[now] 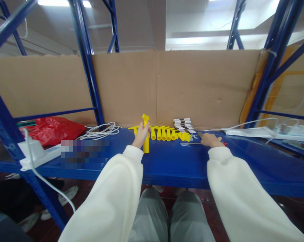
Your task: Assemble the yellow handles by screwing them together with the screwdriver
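Note:
My left hand (141,133) is closed around an upright yellow plastic handle (146,148) with a narrow, bent top, held above the blue shelf. My right hand (210,139) rests low at the shelf surface, fingers curled. A small dark flat piece (200,134) shows at its fingertips; whether it is gripped I cannot tell. Beneath that hand lies a screwdriver (189,144), its shaft out to the left and a red handle end to the right. Between my hands stand several more yellow handles (163,135) in a row, with small yellow pieces (184,136) and tiny silvery screws (192,137) beside them.
White-and-dark strips (184,125) lie stacked behind the yellow pieces. A cardboard sheet (192,87) walls the back between blue posts (87,64). To the left are a red bag (57,129), coiled white cable (101,130) and power strip (41,161). Another power strip (290,134) lies right.

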`<state>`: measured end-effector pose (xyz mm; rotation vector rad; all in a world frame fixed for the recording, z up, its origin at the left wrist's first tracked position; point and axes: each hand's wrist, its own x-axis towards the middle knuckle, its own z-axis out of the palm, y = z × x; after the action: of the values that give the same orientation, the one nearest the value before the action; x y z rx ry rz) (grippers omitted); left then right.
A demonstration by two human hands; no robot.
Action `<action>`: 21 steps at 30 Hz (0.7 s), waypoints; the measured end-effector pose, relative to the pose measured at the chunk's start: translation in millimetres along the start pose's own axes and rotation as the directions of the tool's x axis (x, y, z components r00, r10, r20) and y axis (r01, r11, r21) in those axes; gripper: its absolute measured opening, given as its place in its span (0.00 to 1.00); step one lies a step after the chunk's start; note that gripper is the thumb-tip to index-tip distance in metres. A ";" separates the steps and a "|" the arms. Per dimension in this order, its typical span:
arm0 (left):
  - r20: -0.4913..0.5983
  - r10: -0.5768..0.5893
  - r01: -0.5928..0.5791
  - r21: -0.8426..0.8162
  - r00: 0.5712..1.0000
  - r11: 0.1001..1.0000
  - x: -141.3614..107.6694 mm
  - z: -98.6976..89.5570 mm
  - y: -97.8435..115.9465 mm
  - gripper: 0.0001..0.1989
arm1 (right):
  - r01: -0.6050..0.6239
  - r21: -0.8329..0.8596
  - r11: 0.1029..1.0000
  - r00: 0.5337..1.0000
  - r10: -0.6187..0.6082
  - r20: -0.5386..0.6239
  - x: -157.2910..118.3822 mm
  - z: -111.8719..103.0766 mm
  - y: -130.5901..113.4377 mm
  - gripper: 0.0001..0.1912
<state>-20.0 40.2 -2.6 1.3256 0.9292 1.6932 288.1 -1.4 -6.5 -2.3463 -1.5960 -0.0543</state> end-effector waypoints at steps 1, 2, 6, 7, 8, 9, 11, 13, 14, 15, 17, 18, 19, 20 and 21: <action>0.005 -0.020 0.020 -0.005 1.000 1.000 0.3 0.3 0.4 0.06 | -0.019 -0.028 0.999 1.000 0.020 0.022 -2.7 -2.4 -2.4 0.21; -0.003 -0.033 0.033 -0.009 0.999 0.999 0.8 0.5 0.5 0.07 | -0.030 -0.058 0.998 0.998 0.033 0.050 -5.4 -4.8 -4.9 0.22; -0.050 -0.007 0.012 0.099 0.999 0.995 3.2 -0.6 -2.4 0.12 | -0.017 -0.088 0.996 0.998 0.022 0.056 -12.5 -10.7 -11.7 0.23; -0.037 0.013 -0.007 0.158 0.999 0.987 3.5 -1.2 -3.9 0.12 | -0.017 -0.086 0.996 0.999 0.021 0.048 -13.2 -11.3 -12.5 0.23; -0.010 0.038 -0.035 0.216 0.999 0.976 3.7 -1.9 -5.6 0.11 | -0.016 -0.083 0.996 0.999 0.020 0.042 -13.6 -11.6 -13.0 0.23; 0.023 0.068 -0.072 0.270 0.997 0.960 3.7 -2.5 -7.5 0.10 | -0.015 -0.079 0.997 0.999 0.019 0.038 -13.9 -11.8 -13.3 0.22; 0.084 0.134 -0.155 0.350 0.987 0.924 3.3 -3.6 -11.5 0.12 | -0.015 -0.072 0.997 0.999 0.018 0.037 -14.5 -12.3 -13.7 0.21; 0.136 0.184 -0.223 0.384 0.973 0.896 2.6 -4.4 -15.7 0.14 | -0.012 -0.063 0.998 0.999 0.014 0.030 -15.3 -12.6 -14.0 0.20; 0.157 0.194 -0.240 0.381 0.968 0.893 2.2 -4.7 -17.8 0.15 | -0.010 -0.057 0.998 1.000 0.011 0.022 -15.7 -12.7 -14.1 0.19; 0.175 0.192 -0.245 0.366 0.966 0.898 1.7 -4.9 -19.9 0.16 | -0.008 -0.051 0.999 1.000 0.008 0.011 -16.1 -12.6 -14.2 0.19; 0.201 0.167 -0.229 0.338 0.965 0.913 0.7 -5.4 -24.0 0.17 | -0.014 -0.038 0.999 1.000 0.014 -0.008 -16.5 -12.1 -14.4 0.19; 0.209 0.152 -0.218 0.341 0.966 0.914 0.1 -5.7 -26.0 0.17 | -0.019 -0.031 0.999 1.000 0.019 -0.018 -16.3 -11.8 -14.4 0.18; 0.217 0.141 -0.214 0.361 0.966 0.908 -0.5 -6.1 -28.0 0.17 | -0.024 -0.023 0.999 0.999 0.023 -0.028 -15.9 -11.5 -14.2 0.18; 0.231 0.138 -0.223 0.395 0.963 0.891 -1.1 -6.4 -29.9 0.16 | -0.031 -0.013 0.999 0.999 0.030 -0.041 -15.3 -11.3 -13.8 0.18; 0.251 0.144 -0.245 0.437 0.957 0.865 -1.6 -6.8 -31.6 0.15 | -0.041 -0.001 0.999 0.998 0.041 -0.055 -14.4 -11.2 -13.1 0.18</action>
<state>-22.0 51.7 -32.7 1.9383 1.1499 1.4834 272.2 -13.0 4.3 -2.3568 -1.5226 -0.1110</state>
